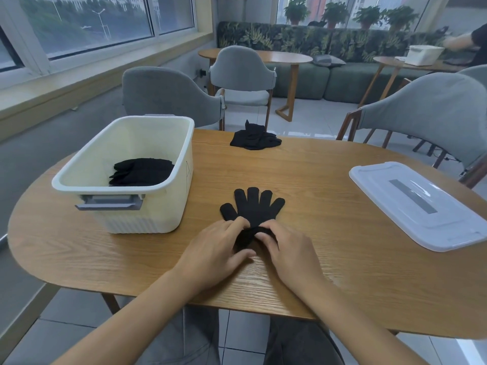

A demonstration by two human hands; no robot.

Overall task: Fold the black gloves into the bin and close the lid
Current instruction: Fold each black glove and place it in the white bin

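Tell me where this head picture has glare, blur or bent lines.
Head view: daylight comes from the windows; soft glare lies on the clear lid and the floor tiles; the wide lens bows the wooden table edge and window frames; the person at the far right is motion-blurred; the hands and the spread black glove stay sharp.

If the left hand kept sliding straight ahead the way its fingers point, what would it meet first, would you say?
The left hand points up and slightly right, so it would most likely run over the spread fingers of the black glove it already grips at the cuff; the bin sits off to its left.
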